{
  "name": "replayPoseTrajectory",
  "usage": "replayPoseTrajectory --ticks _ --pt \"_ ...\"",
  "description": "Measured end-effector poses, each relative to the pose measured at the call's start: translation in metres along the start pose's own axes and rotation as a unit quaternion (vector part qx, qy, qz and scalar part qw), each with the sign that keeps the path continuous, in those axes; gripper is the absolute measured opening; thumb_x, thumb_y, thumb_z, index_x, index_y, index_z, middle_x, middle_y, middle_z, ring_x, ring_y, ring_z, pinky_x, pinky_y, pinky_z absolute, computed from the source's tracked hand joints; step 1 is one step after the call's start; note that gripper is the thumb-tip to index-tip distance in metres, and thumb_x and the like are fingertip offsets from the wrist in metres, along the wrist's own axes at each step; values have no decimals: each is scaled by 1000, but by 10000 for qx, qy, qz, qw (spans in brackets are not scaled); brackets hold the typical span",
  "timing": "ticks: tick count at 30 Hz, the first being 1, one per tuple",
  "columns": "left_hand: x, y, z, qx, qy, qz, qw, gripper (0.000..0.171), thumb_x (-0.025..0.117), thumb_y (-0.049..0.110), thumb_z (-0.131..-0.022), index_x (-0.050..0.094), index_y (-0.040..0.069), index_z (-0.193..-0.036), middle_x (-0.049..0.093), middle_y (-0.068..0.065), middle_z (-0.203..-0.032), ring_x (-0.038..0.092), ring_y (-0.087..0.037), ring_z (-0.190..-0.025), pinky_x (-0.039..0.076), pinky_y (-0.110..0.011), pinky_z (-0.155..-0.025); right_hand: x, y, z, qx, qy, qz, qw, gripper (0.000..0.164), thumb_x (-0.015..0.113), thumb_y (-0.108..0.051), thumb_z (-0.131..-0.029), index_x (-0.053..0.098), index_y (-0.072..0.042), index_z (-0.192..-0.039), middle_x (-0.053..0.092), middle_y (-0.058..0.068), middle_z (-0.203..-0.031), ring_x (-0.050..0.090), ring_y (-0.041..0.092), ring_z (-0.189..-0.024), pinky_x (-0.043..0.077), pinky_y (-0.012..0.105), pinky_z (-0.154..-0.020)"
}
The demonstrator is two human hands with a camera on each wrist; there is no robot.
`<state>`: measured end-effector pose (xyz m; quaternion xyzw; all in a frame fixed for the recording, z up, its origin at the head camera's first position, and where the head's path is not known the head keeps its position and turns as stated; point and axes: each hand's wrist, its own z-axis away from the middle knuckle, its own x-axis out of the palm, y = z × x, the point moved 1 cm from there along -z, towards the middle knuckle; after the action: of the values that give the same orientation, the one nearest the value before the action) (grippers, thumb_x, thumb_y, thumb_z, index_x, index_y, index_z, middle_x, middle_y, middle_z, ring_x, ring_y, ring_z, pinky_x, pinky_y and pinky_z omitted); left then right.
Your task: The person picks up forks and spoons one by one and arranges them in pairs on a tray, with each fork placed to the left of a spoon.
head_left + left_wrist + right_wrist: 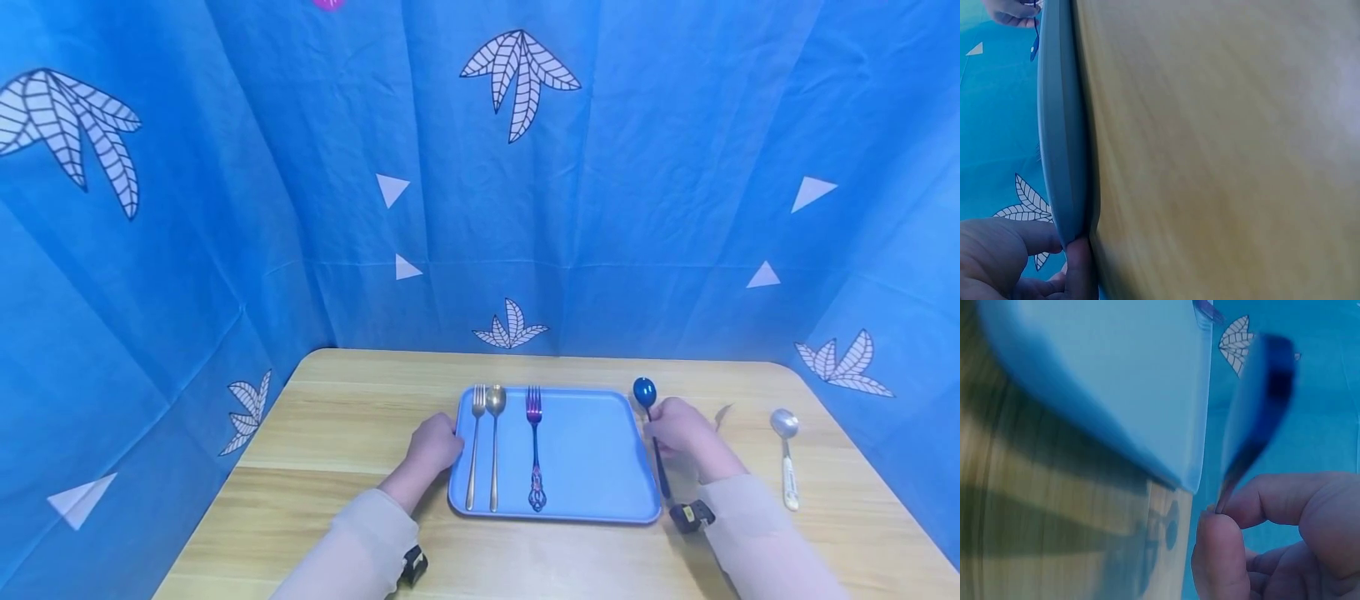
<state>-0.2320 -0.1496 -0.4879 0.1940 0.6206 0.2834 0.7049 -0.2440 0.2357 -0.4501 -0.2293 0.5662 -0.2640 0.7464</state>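
Observation:
A blue tray lies on the table. My left hand pinches the tray's left rim between thumb and finger, as the left wrist view shows close up. On the tray's left part lie a slim fork, a gold-toned spoon and a purple-blue fork with an ornate handle. By the tray's right edge, my right hand pinches a dark blue spoon by its handle. In the right wrist view that spoon's bowl rises above the fingertips, apart from the tray.
To the right, a silver spoon with a pale patterned handle lies on the wooden table. Behind the right hand shows a small greyish tip, mostly hidden. Blue curtains hang behind the table and on both sides.

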Motion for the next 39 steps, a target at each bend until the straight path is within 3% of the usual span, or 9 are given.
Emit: replayPoseTrajectory --ticks 6,15,21,31,39 --pt "0 0 0 33 -27 -15 10000 23 61 2 -85 51 9 -66 50 -5 -66 48 -18 -58 40 -30 -53 10 -10 -2 8 -69 32 10000 36 59 -3 -90 39 -14 -62 41 -2 -58 47 13 -53 49 29 -55" --pt "0 -1 -1 37 -51 97 9999 26 61 2 -86 50 10 -64 47 -3 -62 47 -17 -55 39 -29 -51 26 -25 -5 222 -154 -120 9996 21 58 -3 -93 47 -7 -75 46 4 -68 49 15 -58 52 29 -59" --pt "-1 0 -1 -27 -86 211 9997 24 60 3 -87 51 9 -66 49 -4 -65 48 -18 -56 40 -29 -52 36 -35 -7 179 -95 -113 9997 23 59 -2 -91 47 -8 -72 44 3 -65 50 15 -57 55 30 -58" --pt "-3 2 0 136 -14 228 9996 20 60 2 -85 53 8 -68 51 -7 -71 50 -20 -62 41 -31 -55 51 -49 -8 71 -182 84 9998 22 61 -5 -92 51 -8 -73 46 1 -62 54 16 -56 54 29 -57" --pt "-2 0 0 133 -44 183 9997 25 60 3 -87 50 10 -64 49 -4 -64 48 -18 -56 39 -30 -52 62 -61 -10 69 -190 -82 9998 25 62 -5 -92 50 -9 -71 46 1 -61 52 14 -54 53 28 -55"
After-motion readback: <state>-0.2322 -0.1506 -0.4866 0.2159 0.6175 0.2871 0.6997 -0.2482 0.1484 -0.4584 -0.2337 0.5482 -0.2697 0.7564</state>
